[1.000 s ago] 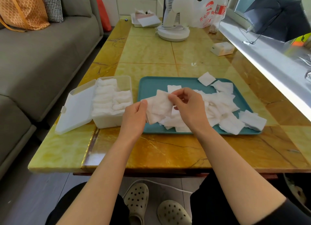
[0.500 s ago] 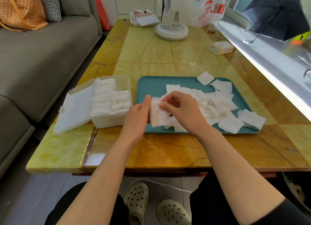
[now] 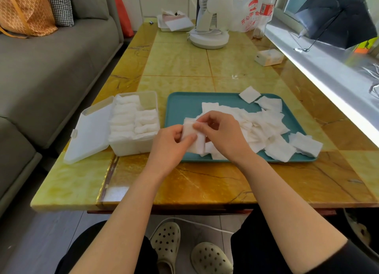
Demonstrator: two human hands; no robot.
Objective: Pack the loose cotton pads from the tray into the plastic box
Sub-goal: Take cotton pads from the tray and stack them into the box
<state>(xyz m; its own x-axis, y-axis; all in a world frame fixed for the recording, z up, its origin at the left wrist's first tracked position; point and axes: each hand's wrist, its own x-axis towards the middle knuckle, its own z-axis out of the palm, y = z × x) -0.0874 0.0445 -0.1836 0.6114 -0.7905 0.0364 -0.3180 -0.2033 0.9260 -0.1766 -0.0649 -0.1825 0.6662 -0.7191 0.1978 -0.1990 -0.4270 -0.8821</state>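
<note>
A teal tray (image 3: 184,103) lies on the yellow marble table and carries a heap of loose white cotton pads (image 3: 266,126). Over its near left corner I hold a small stack of pads (image 3: 196,142) between both hands. My left hand (image 3: 170,144) grips the stack from the left with curled fingers. My right hand (image 3: 221,132) pinches its top edge from the right. Left of the tray stands the translucent plastic box (image 3: 133,146), its lid (image 3: 90,130) hinged open to the left. Rows of pads fill most of the box.
One pad (image 3: 249,94) hangs over the tray's far rim and a few (image 3: 305,144) overlap its near right corner. A white fan base (image 3: 209,39), a small carton (image 3: 269,57) and a plastic bag (image 3: 250,13) stand at the far end. A grey sofa (image 3: 51,68) runs along the left.
Both hands have drawn the fanned pads together into a tighter stack and shifted it slightly left and toward me over the tray's near left corner.
</note>
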